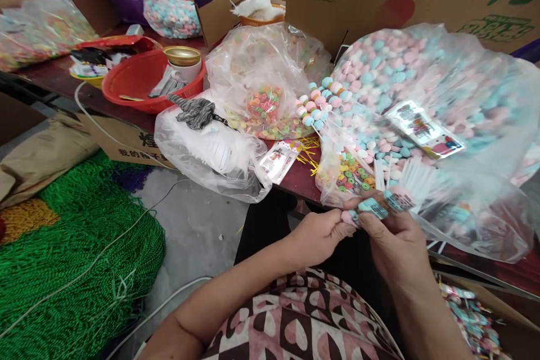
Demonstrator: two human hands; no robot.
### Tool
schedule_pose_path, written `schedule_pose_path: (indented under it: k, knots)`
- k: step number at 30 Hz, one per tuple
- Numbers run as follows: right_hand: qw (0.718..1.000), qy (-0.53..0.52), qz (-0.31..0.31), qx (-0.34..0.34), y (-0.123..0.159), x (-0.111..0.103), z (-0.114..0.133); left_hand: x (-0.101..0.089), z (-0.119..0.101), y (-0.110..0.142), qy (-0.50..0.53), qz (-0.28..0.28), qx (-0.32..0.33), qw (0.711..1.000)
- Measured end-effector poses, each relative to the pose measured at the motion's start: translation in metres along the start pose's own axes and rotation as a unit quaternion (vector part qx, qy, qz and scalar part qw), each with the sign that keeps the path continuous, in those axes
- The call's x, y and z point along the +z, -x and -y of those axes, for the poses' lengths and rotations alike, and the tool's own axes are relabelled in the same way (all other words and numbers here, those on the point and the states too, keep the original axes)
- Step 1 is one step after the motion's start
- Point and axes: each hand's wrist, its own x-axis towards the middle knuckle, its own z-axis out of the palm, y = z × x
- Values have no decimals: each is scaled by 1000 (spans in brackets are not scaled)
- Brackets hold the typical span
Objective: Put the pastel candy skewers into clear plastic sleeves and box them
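Observation:
A wrapped marshmallow skewer (373, 208), pink and blue under a clear printed film, is held in front of my lap between both hands. My left hand (320, 234) pinches its left end, fingers closed. Along its middle and right part, my right hand (399, 242) grips it with thumb and fingers. Just beyond my hands lie white sticks (415, 180) and a bag of coloured gummy rings (352, 171). Several unwrapped marshmallow skewers (323, 101) rest farther back, beside a large clear bag of pink, blue and white marshmallows (392, 62). On that bag lies a stack of printed wrappers (426, 128).
More wrappers (279, 161) and yellow twist ties (309, 153) lie left of my hands. A bag of white sticks (211, 149) overhangs the table edge. Behind stands a red basin (143, 81). An open box of wrapped sweets (475, 315) is low right; green netting (84, 253) covers floor left.

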Motion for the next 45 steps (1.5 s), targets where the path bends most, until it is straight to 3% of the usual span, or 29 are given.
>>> schedule_pose_path:
  k: [2,4,5,8,9,11,13,17,22,24,27,31,36,38,41,42,45]
  knots:
    - [996,21,83,31,-2,-8,3,0,0,0,140,108,-16,984]
    - [993,36,101,40,-5,-8,1,-1,0,1,213,145,-24,966]
    - [995,42,82,34,-7,-6,-1,-2,0,2,197,112,-18,974]
    - [997,69,20,10,-18,10,-8,-9,7,5,29,-93,12,995]
    - [995,92,33,12,-24,16,-9,-14,10,6,-15,-148,17,989]
    - [980,163,109,31,-40,25,-9,-25,19,9,-22,-196,7,980]
    - [952,250,175,34,-61,33,-8,-37,27,11,72,-205,-13,976]
    - [879,452,138,-61,-101,51,-17,-54,37,16,290,-251,-26,923]
    - [736,641,172,-128,-116,74,-37,-56,39,20,353,-265,-32,897]
    - [705,680,162,-121,-115,78,-41,-56,39,21,362,-266,-36,893]
    - [684,707,146,-100,-114,78,-44,-58,39,20,365,-270,-32,890]
    - [698,694,144,-97,-123,75,-42,-61,37,19,369,-270,-23,889]
    - [752,640,141,-69,-138,62,-26,-65,34,21,378,-276,-11,883]
    - [796,588,138,-44,-139,56,-23,-66,33,21,378,-272,-11,885]
    - [914,383,127,43,-136,49,-27,-68,29,18,380,-261,-10,887]
    - [940,314,120,65,-135,48,-29,-69,27,16,382,-257,-6,888]
    - [963,239,101,68,-133,45,-37,-73,23,10,385,-254,4,887]
